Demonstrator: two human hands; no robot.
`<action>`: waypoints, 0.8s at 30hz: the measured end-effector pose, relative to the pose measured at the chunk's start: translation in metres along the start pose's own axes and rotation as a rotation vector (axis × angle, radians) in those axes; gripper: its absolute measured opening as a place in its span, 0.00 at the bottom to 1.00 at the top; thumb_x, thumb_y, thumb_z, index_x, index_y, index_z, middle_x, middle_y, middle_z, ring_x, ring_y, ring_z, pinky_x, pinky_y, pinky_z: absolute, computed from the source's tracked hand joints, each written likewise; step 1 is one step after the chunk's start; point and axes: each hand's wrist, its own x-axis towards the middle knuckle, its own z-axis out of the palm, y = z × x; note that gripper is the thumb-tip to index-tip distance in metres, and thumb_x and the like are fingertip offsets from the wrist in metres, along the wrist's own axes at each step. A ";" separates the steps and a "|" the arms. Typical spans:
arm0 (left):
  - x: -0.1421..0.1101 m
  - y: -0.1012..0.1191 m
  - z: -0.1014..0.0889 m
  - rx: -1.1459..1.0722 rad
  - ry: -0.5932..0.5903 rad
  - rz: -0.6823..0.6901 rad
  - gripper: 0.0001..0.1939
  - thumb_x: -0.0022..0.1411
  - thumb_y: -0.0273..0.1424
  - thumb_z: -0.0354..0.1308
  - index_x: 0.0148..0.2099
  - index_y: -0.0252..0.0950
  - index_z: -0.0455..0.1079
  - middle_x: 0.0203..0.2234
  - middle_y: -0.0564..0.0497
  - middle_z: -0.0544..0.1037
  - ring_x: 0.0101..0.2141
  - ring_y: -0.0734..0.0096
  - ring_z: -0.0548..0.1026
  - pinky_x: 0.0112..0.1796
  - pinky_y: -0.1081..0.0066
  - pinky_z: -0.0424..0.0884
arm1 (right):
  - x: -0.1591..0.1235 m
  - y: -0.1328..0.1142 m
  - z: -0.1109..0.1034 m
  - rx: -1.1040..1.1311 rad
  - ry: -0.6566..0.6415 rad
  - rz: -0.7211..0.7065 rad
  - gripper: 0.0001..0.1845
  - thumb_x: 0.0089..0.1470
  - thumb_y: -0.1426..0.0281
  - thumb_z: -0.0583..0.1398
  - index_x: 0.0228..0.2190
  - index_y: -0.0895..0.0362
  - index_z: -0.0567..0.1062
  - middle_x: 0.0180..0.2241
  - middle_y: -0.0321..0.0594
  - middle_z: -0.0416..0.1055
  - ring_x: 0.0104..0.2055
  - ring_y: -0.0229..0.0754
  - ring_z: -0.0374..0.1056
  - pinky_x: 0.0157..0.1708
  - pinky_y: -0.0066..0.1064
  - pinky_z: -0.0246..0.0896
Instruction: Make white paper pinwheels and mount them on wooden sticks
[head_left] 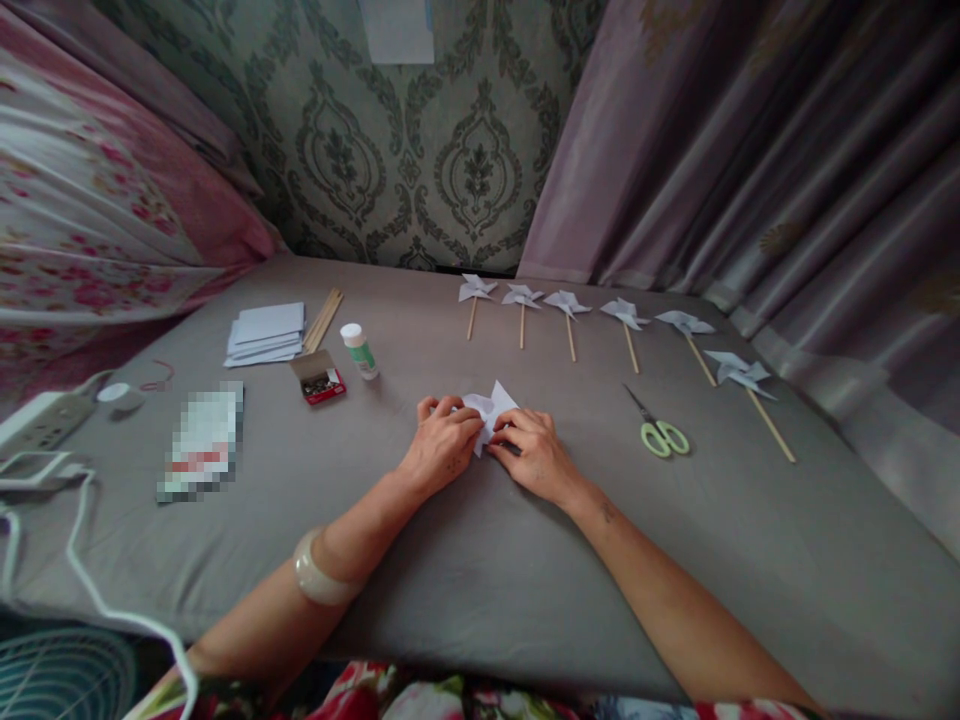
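Note:
Between my two hands, low over the grey cloth, is a white paper pinwheel (504, 398) without a stick in sight, its pointed blades partly folded. My left hand (444, 440) grips its left side with curled fingers. From the right, my right hand (536, 452) pinches the near edge between thumb and fingers. The middle of the paper is mostly hidden by my fingertips. Beyond my left hand stand a glue stick (360, 352) with a white cap and an open red box (324, 386) of small metal pins or tacks.
Several finished pinwheels on sticks (630, 325) lie in a curved row at the back and right. Scissors (660, 436) with pale green handles rest right of my hands. Stacked paper (266, 333), wooden sticks (324, 320), a blurred packet (202, 445) and a power strip (45, 432) are leftward.

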 end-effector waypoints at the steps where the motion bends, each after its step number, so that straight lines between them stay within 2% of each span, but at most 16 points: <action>1: 0.000 0.000 -0.001 -0.002 -0.008 0.005 0.13 0.64 0.27 0.48 0.39 0.41 0.74 0.39 0.48 0.80 0.47 0.58 0.67 0.49 0.54 0.50 | 0.000 -0.001 0.001 0.016 0.003 0.017 0.03 0.53 0.71 0.63 0.28 0.54 0.77 0.37 0.39 0.74 0.43 0.43 0.67 0.46 0.39 0.54; 5: 0.000 -0.001 -0.002 -0.025 -0.030 0.022 0.13 0.63 0.25 0.49 0.38 0.40 0.74 0.39 0.49 0.80 0.47 0.59 0.67 0.48 0.55 0.51 | 0.000 -0.001 0.006 0.044 0.011 0.078 0.04 0.53 0.71 0.62 0.27 0.53 0.77 0.38 0.39 0.74 0.44 0.44 0.68 0.47 0.41 0.54; 12: -0.001 -0.004 0.004 -0.024 -0.001 0.035 0.13 0.63 0.24 0.49 0.39 0.41 0.74 0.40 0.49 0.80 0.47 0.59 0.67 0.47 0.57 0.52 | 0.000 0.005 0.010 0.072 0.076 0.191 0.09 0.57 0.69 0.58 0.29 0.52 0.78 0.39 0.40 0.74 0.44 0.45 0.68 0.46 0.42 0.55; 24: -0.001 -0.005 0.007 0.010 -0.011 0.040 0.14 0.65 0.26 0.47 0.41 0.41 0.74 0.41 0.49 0.79 0.48 0.58 0.66 0.47 0.56 0.50 | 0.004 0.004 0.012 0.096 0.146 0.340 0.06 0.52 0.68 0.63 0.24 0.53 0.75 0.36 0.38 0.74 0.43 0.44 0.69 0.47 0.41 0.54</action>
